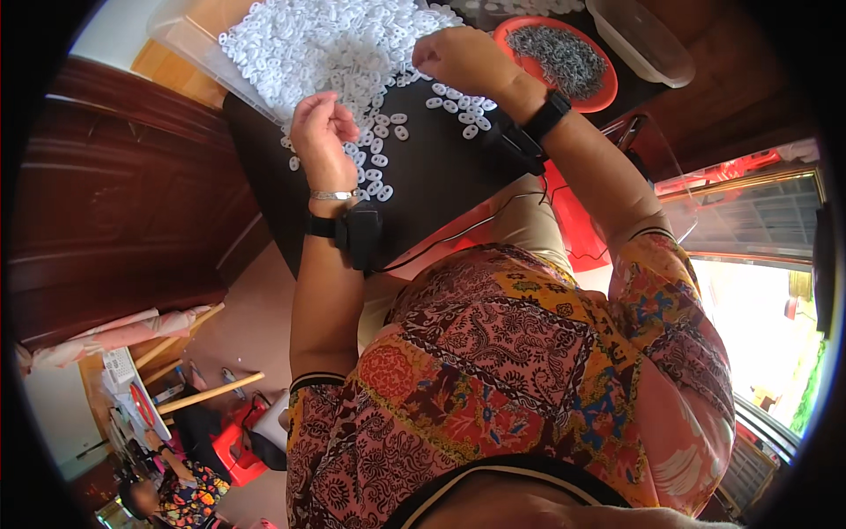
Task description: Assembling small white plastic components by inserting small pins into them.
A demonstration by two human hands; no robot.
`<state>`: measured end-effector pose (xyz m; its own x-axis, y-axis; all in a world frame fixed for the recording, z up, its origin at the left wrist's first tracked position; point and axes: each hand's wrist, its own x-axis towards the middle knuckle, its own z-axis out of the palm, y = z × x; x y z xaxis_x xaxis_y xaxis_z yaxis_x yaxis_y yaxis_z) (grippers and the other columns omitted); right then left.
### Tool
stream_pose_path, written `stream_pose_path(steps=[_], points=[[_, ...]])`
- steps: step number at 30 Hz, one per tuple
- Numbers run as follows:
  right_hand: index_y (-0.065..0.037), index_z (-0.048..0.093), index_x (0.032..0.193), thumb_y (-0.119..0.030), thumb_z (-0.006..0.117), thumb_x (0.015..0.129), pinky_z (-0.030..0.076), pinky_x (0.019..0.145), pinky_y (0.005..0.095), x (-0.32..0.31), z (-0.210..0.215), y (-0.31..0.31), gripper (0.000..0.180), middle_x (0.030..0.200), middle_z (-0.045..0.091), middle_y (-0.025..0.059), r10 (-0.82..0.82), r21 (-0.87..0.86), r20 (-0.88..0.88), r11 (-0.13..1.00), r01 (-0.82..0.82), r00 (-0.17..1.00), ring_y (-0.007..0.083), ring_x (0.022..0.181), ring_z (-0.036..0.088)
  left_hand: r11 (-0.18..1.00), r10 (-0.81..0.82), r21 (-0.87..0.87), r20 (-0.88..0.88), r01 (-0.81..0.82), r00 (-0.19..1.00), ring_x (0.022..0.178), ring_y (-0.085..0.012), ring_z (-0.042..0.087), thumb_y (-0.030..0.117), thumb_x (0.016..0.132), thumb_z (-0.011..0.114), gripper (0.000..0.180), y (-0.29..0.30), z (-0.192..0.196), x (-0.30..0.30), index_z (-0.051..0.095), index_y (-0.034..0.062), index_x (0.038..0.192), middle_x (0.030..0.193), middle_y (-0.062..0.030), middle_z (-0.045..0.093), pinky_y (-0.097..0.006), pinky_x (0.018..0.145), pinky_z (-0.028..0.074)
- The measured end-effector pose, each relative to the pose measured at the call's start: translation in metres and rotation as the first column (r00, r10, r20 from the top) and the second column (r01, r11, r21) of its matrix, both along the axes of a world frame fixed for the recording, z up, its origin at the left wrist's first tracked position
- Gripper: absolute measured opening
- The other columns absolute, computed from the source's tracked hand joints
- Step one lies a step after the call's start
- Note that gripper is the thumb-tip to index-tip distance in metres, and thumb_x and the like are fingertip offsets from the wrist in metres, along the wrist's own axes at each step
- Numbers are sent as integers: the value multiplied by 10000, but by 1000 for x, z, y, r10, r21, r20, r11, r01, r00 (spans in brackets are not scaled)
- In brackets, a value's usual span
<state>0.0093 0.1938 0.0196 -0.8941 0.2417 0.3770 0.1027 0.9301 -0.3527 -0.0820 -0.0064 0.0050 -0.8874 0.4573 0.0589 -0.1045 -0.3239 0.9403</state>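
1. The dark table spans the upper middle of the frame.
2. At the upper left, a translucent bin shows a pale, see-through side wall.
3. The heap of white pieces, at the upper middle-left, lies at this bin and spreads onto the table. It is bright, matte-looking and jumbled, greyer at its lower right.
4. An orange-red round tray sits at the upper right.
5. Next to it, nearer the corner, is a clear oblong container.
6. The right hand, at the heap's right edge, has its fingers bent inward; whether they grip a piece, I cannot tell.
7. The left hand, at the heap's lower edge, is loosely curled; its hold is likewise unclear.
8. Grey metal bits lie tangled in the tray.
9. Loose white ovals, smooth, flat, each with two slots, lie scattered below the heap, between and beside the hands.
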Motion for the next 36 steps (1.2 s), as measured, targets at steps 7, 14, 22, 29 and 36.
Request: stream_pose_path(steps=[7,14,22,29,36], points=[[-93,677,900,-225,539,783,482,770,404,-34,-10,-11,224,880,652,113,40,97,230,993,-64,972,294,853,619,1000,-17,-15,-9,17,1000,468,-111,473,125,838,517,98,3,-4,4,559,41,864,622,-32,544,-231,444,381],[-93,685,872,-199,528,766,494,760,417,-49,-13,-18,217,883,669,114,-34,251,294,967,-43,955,305,860,630,996,-72,-55,-2,72,997,496,-115,489,153,855,517,144,4,-4,4,572,25,893,651,-38,562,-232,470,387],[-42,670,857,-235,621,820,490,673,273,-12,5,-16,202,803,667,44,200,-673,44,730,-119,979,137,757,626,986,-152,-69,11,153,988,496,-96,483,149,849,512,131,1,0,10,576,37,873,643,-26,555,-218,463,371],[-62,633,943,-208,624,867,444,638,207,45,-3,-52,165,820,615,-13,3,-962,-231,150,-229,973,70,721,550,928,-368,-132,-190,348,910,549,-58,467,191,885,508,161,8,9,45,571,44,897,674,-6,535,-186,496,365],[-54,631,899,-178,641,851,420,610,194,68,-13,-68,133,800,609,-19,-84,-955,-289,99,-280,954,62,701,537,922,-378,-241,-391,303,839,545,-64,457,165,905,513,152,13,2,61,534,26,849,656,-2,511,-206,491,382]])
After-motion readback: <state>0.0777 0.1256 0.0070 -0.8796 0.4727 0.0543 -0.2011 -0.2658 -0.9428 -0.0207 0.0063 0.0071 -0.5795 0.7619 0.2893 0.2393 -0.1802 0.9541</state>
